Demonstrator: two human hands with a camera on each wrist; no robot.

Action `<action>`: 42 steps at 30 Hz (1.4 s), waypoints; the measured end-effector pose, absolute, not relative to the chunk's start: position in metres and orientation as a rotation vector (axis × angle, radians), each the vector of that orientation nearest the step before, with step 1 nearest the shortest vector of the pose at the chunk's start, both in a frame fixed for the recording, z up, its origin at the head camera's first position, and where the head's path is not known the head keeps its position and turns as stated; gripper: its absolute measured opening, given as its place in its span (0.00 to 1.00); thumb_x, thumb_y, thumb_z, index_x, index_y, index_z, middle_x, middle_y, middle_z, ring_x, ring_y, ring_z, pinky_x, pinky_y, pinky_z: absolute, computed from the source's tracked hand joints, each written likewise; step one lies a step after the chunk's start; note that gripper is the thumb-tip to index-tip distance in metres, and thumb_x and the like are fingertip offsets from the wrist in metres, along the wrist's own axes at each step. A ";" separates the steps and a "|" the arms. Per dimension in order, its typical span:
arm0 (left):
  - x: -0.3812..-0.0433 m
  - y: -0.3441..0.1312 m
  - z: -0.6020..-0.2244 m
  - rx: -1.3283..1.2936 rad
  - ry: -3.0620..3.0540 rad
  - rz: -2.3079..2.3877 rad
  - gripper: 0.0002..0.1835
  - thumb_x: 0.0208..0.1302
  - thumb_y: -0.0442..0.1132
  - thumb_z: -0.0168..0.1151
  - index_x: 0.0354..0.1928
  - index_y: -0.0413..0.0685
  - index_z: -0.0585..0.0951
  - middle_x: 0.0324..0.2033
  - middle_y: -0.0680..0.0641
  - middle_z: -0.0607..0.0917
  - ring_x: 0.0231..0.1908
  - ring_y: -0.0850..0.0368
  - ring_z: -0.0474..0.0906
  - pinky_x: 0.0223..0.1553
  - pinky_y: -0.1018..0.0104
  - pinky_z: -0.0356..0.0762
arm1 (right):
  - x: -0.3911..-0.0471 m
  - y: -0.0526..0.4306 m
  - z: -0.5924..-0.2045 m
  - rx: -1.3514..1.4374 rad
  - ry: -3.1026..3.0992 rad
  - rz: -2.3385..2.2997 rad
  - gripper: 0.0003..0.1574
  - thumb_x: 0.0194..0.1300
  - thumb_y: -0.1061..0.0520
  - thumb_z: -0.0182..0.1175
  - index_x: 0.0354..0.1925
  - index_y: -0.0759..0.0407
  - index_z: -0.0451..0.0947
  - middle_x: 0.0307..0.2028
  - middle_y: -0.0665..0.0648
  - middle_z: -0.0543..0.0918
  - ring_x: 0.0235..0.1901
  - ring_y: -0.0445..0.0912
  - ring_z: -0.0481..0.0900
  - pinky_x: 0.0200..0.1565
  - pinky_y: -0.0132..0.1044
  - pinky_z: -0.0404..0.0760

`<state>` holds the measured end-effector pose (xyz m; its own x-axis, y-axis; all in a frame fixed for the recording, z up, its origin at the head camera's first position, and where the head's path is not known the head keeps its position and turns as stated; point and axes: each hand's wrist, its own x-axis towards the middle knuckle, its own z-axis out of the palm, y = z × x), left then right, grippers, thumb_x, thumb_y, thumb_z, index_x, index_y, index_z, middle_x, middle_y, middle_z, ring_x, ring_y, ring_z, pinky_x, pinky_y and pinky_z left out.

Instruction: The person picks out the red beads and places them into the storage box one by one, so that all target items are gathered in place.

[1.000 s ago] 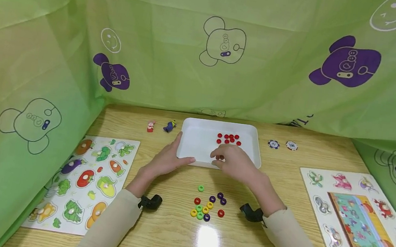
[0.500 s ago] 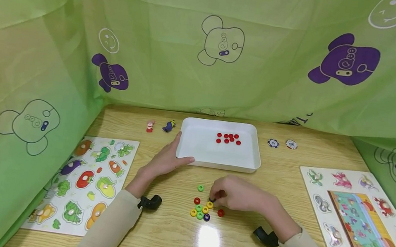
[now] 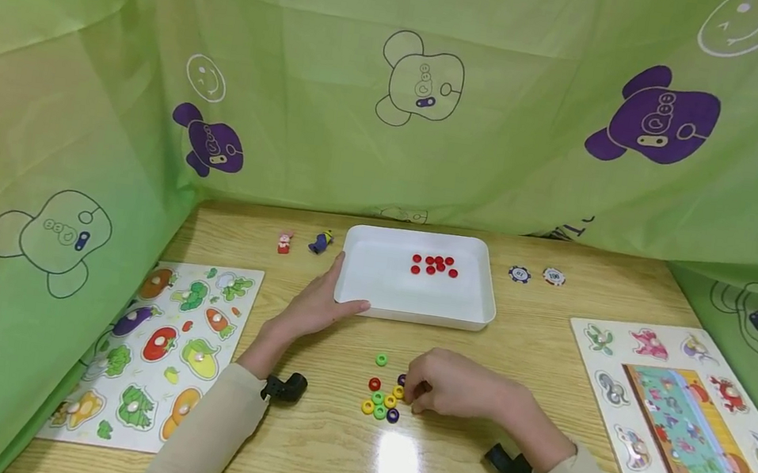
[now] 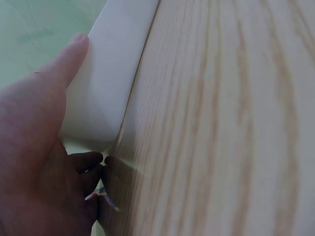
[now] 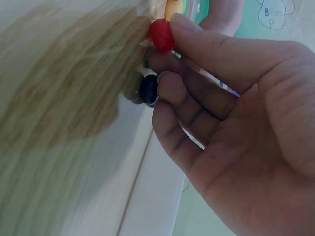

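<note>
My left hand [image 3: 312,308] rests at the near left corner of the white tray [image 3: 356,297], thumb straight along its front wall and the other fingers along its left side. Several red beads [image 3: 439,260] lie in the tray's right half. In front of it, my right hand [image 3: 456,385] is low over the table beside a cluster of loose beads. In the right wrist view its thumb and a finger pinch a red bead [image 5: 162,35]; a dark bead [image 5: 148,89] sits at the other fingertips. Green beads [image 3: 381,359], yellow beads [image 3: 367,407] and purple beads [image 3: 393,415] lie nearby.
A vegetable puzzle board [image 3: 166,400] lies at left, a sea-animal puzzle board [image 3: 592,368] at right. Behind stand a pink figurine [image 3: 285,242] and a blue figurine [image 3: 321,242]. Two poker chips [image 3: 520,274] lie right of the tray. Green cloth [image 3: 311,100] surrounds the table.
My right hand has moved from over the tray back to the loose beads, then slightly lower, onto a red bead. One purple bead no longer shows. The left hand has stayed at the tray.
</note>
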<state>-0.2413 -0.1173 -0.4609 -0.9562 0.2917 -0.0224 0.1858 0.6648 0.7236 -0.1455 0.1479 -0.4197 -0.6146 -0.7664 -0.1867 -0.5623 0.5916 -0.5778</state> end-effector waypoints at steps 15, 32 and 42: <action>-0.242 -0.118 -0.461 0.400 2.745 1.172 0.62 0.47 0.71 0.59 0.73 0.56 0.34 0.73 0.47 0.50 0.70 0.49 0.52 0.64 0.46 0.59 | -0.149 0.144 -0.411 -1.055 2.490 -0.641 0.05 0.57 0.56 0.64 0.31 0.45 0.85 0.30 0.40 0.81 0.31 0.31 0.75 0.36 0.26 0.76; -0.241 -0.116 -0.464 0.356 2.754 1.135 0.60 0.49 0.69 0.60 0.73 0.56 0.34 0.73 0.47 0.50 0.70 0.47 0.51 0.65 0.46 0.59 | -0.245 0.161 -0.418 -0.619 2.894 -1.069 0.07 0.57 0.57 0.64 0.35 0.57 0.85 0.32 0.51 0.85 0.32 0.42 0.79 0.34 0.34 0.77; -0.241 -0.115 -0.461 0.369 2.755 1.139 0.60 0.49 0.68 0.60 0.73 0.56 0.35 0.73 0.47 0.51 0.70 0.47 0.52 0.64 0.45 0.60 | -0.282 0.167 -0.439 -0.319 3.044 -1.000 0.08 0.60 0.60 0.60 0.35 0.59 0.85 0.36 0.57 0.86 0.37 0.49 0.80 0.39 0.41 0.78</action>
<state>-0.2409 -0.1153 -0.4611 -0.9605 0.2763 -0.0331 0.1722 0.6837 0.7091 -0.2821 0.1666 -0.4389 -0.9773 -0.1626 0.1358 -0.2114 0.7877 -0.5786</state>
